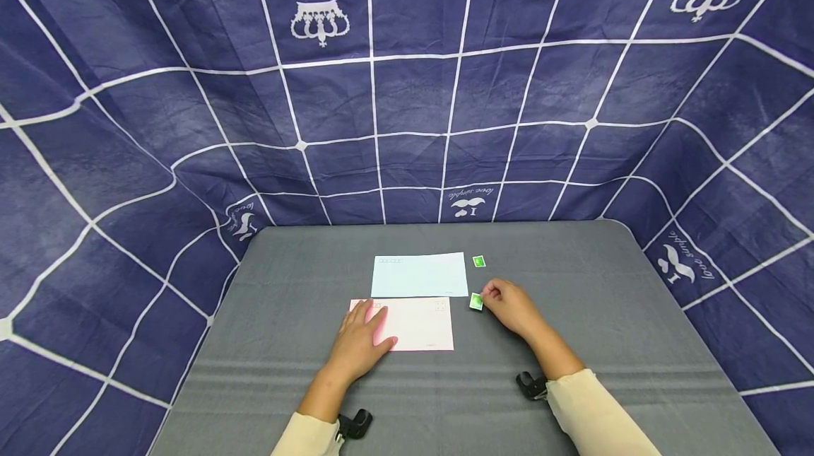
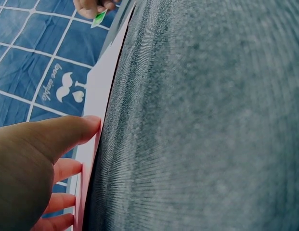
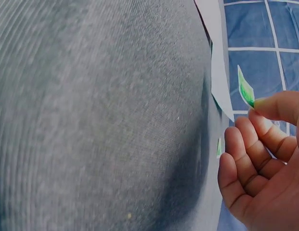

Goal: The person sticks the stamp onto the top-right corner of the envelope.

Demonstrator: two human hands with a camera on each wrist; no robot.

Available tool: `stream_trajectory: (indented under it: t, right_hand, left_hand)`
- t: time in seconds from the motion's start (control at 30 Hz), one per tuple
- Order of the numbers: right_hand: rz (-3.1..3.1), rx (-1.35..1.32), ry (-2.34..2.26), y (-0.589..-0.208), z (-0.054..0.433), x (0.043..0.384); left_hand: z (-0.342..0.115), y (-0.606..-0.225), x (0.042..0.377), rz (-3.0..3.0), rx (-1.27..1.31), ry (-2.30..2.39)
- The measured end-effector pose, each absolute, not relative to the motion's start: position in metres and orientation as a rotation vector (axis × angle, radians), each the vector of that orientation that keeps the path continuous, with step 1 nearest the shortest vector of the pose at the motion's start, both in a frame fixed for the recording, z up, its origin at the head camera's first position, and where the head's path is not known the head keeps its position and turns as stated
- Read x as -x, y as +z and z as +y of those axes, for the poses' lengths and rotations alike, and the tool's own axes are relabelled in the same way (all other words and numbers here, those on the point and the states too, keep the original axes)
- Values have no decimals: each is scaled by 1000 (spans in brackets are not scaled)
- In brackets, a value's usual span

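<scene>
My left hand rests on the left part of a pink envelope, fingers spread and thumb near its lower edge. In the left wrist view the thumb and fingertips press on the envelope. My right hand pinches a small green postage stamp by one edge between thumb and index finger, just right of the envelopes. Its white border and slightly curved shape show in the right wrist view, where the stamp is raised above the table. The other right fingers are loosely curled.
Beyond the pink envelope lies a pale blue envelope, close along its far edge. A second green stamp lies right of the blue one. The grey cloth-covered table is enclosed by dark blue curtains with white grid lines.
</scene>
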State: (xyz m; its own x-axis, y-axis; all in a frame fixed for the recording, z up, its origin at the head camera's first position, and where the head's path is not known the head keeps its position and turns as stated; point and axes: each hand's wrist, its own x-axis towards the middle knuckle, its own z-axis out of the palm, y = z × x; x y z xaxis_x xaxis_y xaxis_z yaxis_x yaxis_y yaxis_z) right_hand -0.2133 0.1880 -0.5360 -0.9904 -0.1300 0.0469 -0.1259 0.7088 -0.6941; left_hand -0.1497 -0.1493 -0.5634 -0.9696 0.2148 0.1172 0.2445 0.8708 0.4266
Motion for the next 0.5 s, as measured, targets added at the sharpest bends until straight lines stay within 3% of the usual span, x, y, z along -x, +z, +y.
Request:
stream_trajectory:
  t: [0.5]
  right_hand:
    - [2838, 262, -1233, -534, 172, 213]
  left_hand:
    - [-149, -564, 149, -2916, 401, -716]
